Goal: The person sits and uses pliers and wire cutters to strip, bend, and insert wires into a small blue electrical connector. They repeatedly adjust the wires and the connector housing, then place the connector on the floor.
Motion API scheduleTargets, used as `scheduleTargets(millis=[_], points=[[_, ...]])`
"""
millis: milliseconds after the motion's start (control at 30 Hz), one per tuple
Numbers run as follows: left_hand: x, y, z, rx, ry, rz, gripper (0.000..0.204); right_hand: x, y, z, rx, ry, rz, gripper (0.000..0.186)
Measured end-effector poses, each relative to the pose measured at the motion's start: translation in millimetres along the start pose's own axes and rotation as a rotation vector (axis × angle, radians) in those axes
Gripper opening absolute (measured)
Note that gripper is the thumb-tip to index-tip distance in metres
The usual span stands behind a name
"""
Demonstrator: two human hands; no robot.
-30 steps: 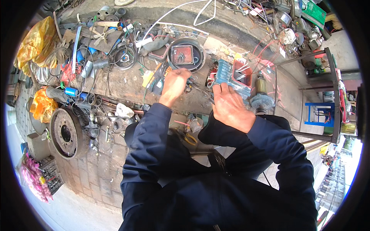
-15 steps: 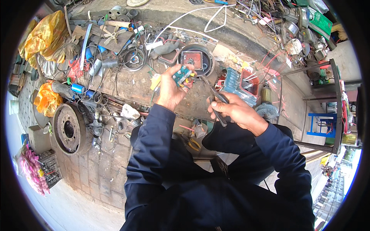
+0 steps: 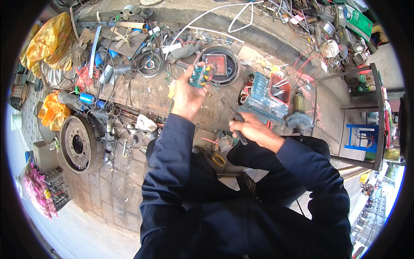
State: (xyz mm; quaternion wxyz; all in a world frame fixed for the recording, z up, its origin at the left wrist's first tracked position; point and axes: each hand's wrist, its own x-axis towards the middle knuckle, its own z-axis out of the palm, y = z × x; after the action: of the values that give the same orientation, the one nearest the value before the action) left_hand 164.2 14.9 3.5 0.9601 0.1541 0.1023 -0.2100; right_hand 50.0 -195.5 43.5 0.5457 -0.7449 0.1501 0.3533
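Note:
My left hand [image 3: 187,97] is closed round the edge of a small green terminal block [image 3: 198,77] with metal posts and yellow bits on it. It holds the block up over the work surface, just in front of a round metal motor housing [image 3: 235,60]. A red-rimmed square box [image 3: 219,64] sits at that housing. To the right, my right hand [image 3: 258,131] grips dark-handled pliers [image 3: 239,137]; motion smears their jaws. Beyond this hand lies a worn blue-green motor casing [image 3: 261,102] with a red-edged opening and white wires. No contact shows between pliers and block.
A copper-wound armature [image 3: 298,105] stands right of the casing. On the left are a rusty wheel rim [image 3: 74,157], orange bags [image 3: 52,113] and tangled scrap. Yellow-handled pliers [image 3: 217,159] lie below, between my legs. A metal frame [image 3: 374,116] rises at the right.
My right hand has drawn back toward me and left, taking the pliers away from the terminal block. My left hand has shifted slightly left and up, turning the block a little.

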Motion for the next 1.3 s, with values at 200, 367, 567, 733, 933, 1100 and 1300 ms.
scheduleTargets(millis=[200,367,567,733,933,1100,1300], points=[[-0.1,3.1,-0.8,0.108,0.142,0.047,0.030,61.6,68.0,24.3,-0.586,0.205,0.059,0.040],[-9.1,8.8,3.0,0.125,0.208,0.019,0.032,121.8,114.3,47.2,-0.437,0.589,0.154,0.059],[-20.7,11.2,11.3,0.082,0.195,0.023,0.022,186.8,147.2,62.3,-0.365,1.012,0.076,0.068],[-22.5,12.0,10.2,0.089,0.206,0.001,0.020,183.9,163.7,70.1,-0.388,1.000,0.059,0.073],[-22.9,10.1,8.5,0.104,0.214,-0.027,0.023,142.6,76.1,36.6,0.126,0.858,-0.108,0.042],[-25.3,1.8,18.1,0.194,0.216,0.002,0.018,68.1,-67.8,14.8,0.140,0.546,-0.555,0.037],[-25.2,-2.8,22.3,0.294,0.119,-0.035,0.020,36.5,-126.5,4.5,-0.444,0.363,-0.512,0.023]])
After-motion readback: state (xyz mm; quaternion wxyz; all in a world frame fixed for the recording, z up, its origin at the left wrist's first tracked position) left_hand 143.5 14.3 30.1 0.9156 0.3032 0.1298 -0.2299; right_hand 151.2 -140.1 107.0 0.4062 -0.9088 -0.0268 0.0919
